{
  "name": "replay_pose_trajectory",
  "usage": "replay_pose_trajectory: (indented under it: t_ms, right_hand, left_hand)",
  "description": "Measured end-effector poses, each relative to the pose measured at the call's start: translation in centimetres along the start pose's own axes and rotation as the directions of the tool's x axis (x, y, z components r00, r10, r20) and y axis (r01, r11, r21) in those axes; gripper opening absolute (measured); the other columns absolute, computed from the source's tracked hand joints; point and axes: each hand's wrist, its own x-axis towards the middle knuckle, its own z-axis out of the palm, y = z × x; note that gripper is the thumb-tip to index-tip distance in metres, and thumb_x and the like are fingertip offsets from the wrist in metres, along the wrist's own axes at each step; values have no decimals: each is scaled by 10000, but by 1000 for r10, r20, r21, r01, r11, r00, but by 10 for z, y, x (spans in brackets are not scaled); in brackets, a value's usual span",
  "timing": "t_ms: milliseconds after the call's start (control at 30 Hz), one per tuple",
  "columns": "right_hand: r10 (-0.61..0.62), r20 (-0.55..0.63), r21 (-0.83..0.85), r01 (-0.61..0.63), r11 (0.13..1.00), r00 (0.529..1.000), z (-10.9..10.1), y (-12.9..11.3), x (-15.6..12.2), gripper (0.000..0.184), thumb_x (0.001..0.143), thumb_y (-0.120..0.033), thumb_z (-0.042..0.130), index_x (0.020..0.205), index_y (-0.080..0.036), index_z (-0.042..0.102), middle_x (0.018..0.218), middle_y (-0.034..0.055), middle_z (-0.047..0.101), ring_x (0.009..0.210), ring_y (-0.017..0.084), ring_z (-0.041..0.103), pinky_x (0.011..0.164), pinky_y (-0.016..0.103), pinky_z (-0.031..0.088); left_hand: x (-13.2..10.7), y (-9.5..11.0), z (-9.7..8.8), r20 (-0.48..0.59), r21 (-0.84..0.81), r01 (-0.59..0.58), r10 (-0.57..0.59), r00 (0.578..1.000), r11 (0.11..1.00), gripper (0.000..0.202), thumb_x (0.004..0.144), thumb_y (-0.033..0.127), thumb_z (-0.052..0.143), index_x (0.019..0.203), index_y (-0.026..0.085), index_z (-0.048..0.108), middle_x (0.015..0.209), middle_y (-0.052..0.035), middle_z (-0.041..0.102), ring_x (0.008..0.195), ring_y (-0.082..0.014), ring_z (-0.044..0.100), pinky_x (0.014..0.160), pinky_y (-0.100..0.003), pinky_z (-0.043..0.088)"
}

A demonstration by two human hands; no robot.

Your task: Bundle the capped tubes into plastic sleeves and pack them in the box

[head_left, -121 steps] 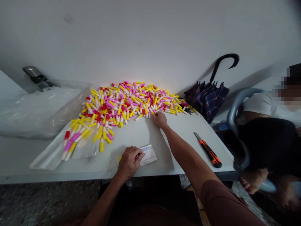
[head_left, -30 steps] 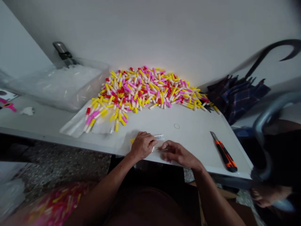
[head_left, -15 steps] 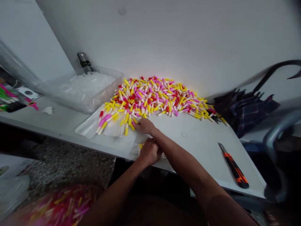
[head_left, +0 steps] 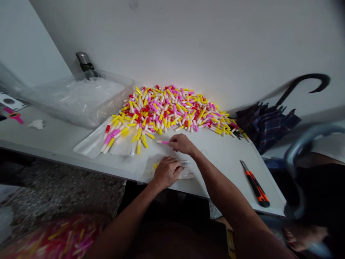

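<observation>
A: Right hand first. State?

B: Right hand (head_left: 169, 142): thumb and fingers pinched together on one pink-and-white tube (head_left: 161, 142), held by its pink end. White end points left. Tube is over the desk (head_left: 223, 162), in front of the pile (head_left: 175, 109); whether it touches the surface, cannot tell.

A: Handling?

B: Judgement: light, stiff plastic, smooth, so apt to roll or slip under a careless pinch. Probably not fragile. Best hold: fingertips across the barrel, at the middle or coloured end.

A: Left hand?

B: Left hand (head_left: 169, 173) lies over a small printed packet (head_left: 189, 175) near the front edge, fingers curled and touching it. Pinching or only pressing: cannot tell. Something yellow (head_left: 155, 166) shows at its left, mostly hidden. Packet looks thin and likely creases; keep it flat, hold by an edge.

A: Farther out?

B: Pile: loose tubes of the same sort, white with yellow, pink or red. Would probably slide if tugged from beneath; take from the fringe. At its left, some lie on clear plastic film (head_left: 87, 145), soft, likely slippery. Cutter (head_left: 256, 187) at right, well apart from both hands, blade showing; grip the orange-and-black handle only.
</observation>
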Motion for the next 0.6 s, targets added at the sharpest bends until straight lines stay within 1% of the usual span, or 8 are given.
replay_pose_trajectory:
  t_ms: [67, 133, 200, 267, 333, 400, 533, 600]
  right_hand:
    - [68, -65, 256, -49, 965, 996, -21, 25, -30, 233, 899, -354, 699, 903, -128, 759, 654, 63, 719, 596, 184, 686, 566, 262, 530]
    - [147, -153, 488, -55, 871, 977, -38, 51, -65, 297, 830, -420, 781, 907, -135, 745, 712, 75, 738, 667, 208, 723, 589, 280, 570]
    - [227, -229, 625, -36, 780, 947, -50, 74, -100, 350, 776, -458, 826, 904, -148, 727, 796, 84, 760, 758, 229, 750, 625, 295, 597]
    - [294, -269, 701, -24, 713, 917, -60, 93, -130, 362, 761, -474, 833, 889, -160, 708, 859, 90, 775, 811, 236, 760, 645, 300, 609]
    - [330, -255, 724, -46, 688, 909, -71, 111, -151, 343, 774, -462, 824, 887, -159, 711, 874, 97, 783, 817, 230, 762, 650, 294, 609]
    - [345, -182, 708, -121, 696, 921, -82, 125, -160, 326, 775, -433, 824, 892, -142, 735, 847, 108, 782, 773, 218, 755, 632, 284, 602]
    - [360, 56, 607, -318, 728, 931, -97, 144, -145, 314, 728, -399, 855, 823, -115, 760, 739, 110, 756, 628, 198, 712, 548, 276, 571]
    - [373, 90, 507, -365, 781, 923, -92, 145, -131, 291, 755, -390, 853, 782, -121, 748, 657, 86, 720, 566, 179, 670, 515, 270, 541]
  left_hand:
    - [-1, 0, -1, -7, -18, -3, 3, 1000, 1000, 180, 1002, 252, 624, 843, 236, 707, 824, -36, 732, 871, -217, 653, 891, -405, 469]
    - [-2, -2, -1, -18, -30, -12, 12, 1000, 999, 178, 1011, 270, 615, 857, 236, 699, 840, -34, 734, 863, -215, 648, 887, -409, 465]
    - [-3, -4, 0, -23, -33, -26, 26, 999, 999, 188, 1021, 287, 601, 861, 231, 683, 838, -31, 724, 852, -214, 641, 881, -410, 463]
    - [-3, -6, 0, -12, -30, -36, 36, 999, 999, 200, 1028, 300, 590, 859, 228, 668, 830, -27, 710, 842, -213, 634, 869, -409, 462]
    - [-2, -7, 0, -2, -22, -39, 39, 999, 999, 202, 1031, 308, 585, 862, 227, 661, 830, -24, 704, 842, -214, 632, 855, -407, 461]
    - [-1, -7, 0, -3, -18, -43, 43, 999, 999, 199, 1033, 317, 582, 873, 228, 661, 843, -25, 710, 852, -216, 636, 852, -406, 461]
    - [-1, -8, 0, -3, 0, -53, 53, 999, 999, 218, 1042, 342, 564, 886, 228, 665, 850, -33, 717, 857, -216, 640, 863, -414, 463]
    - [-1, -8, 1, -4, 13, -57, 57, 998, 998, 231, 1046, 355, 556, 890, 228, 670, 850, -35, 718, 856, -217, 639, 858, -416, 464]
